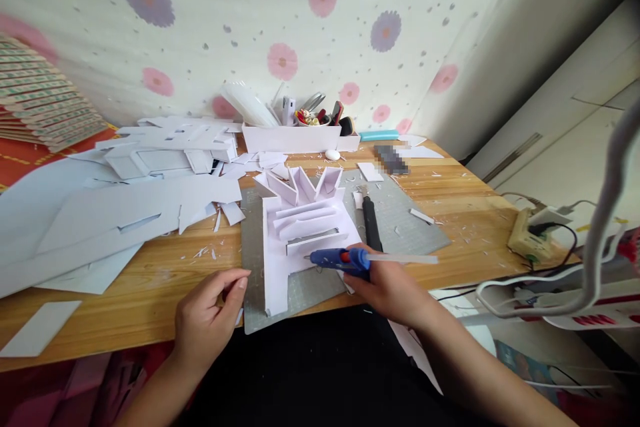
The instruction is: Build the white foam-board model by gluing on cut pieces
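Observation:
My right hand is wrapped round a blue hot glue gun. A translucent glue stick juts from the gun's rear. Its nozzle points left, over the lower part of a white foam-board letter form. Upright strips stand on that form, with zigzag walls at its far end. My left hand is at the near left edge of the grey cutting mat, thumb and fingers closed together. Whether anything is pinched there I cannot make out. Beyond my right hand lies a black-handled cutter.
White board sheets and stacked white pieces cover the table's left. A white box with tools stands at the back. A blurred dark phone-like object lies behind the mat. A power strip and cables are at right.

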`<state>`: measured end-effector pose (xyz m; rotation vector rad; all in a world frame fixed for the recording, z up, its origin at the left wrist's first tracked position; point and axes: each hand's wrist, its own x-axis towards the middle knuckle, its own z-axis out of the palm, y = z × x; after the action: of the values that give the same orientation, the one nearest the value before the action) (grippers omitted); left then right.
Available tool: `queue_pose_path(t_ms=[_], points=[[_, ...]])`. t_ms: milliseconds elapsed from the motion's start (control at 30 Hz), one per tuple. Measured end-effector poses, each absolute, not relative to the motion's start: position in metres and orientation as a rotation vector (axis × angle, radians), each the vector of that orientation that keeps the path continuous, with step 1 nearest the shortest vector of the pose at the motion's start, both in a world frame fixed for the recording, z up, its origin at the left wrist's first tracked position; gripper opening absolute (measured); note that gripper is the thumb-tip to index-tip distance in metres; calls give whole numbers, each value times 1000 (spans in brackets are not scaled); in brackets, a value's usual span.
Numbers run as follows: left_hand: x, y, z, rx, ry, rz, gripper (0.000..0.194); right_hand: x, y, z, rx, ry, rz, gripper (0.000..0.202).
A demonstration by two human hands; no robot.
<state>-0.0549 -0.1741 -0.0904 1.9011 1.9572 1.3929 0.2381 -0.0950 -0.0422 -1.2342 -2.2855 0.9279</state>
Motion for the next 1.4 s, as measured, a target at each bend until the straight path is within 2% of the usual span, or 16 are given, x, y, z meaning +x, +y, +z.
queue_pose_path(t_ms=[367,633,800,900,1100,1300,1400], points=[[-52,-175,-89,1903,1962,1377,18,208,-100,-41,-1294,-2491,759,19],[-53,-174,-90,1898,1964,1355,20,258,-87,-52,-1406,-2269,699,22],[-55,-173,-89,1891,1969,1345,22,294,-77,-54,-1494,-2128,600,14],[-58,-174,-90,1878,1970,1322,23,305,-73,-47,-1516,-1958,746,13],[-64,-172,-94,1788,1984,1319,27,295,-74,-37,-1233,-1500,1353,28],[-62,-174,-87,1785,1977,1427,24,266,-77,-46,-960,-1184,1586,30],[-59,-176,-79,1951,1971,1506,18,255,-77,-48,-870,-1119,1596,30]])
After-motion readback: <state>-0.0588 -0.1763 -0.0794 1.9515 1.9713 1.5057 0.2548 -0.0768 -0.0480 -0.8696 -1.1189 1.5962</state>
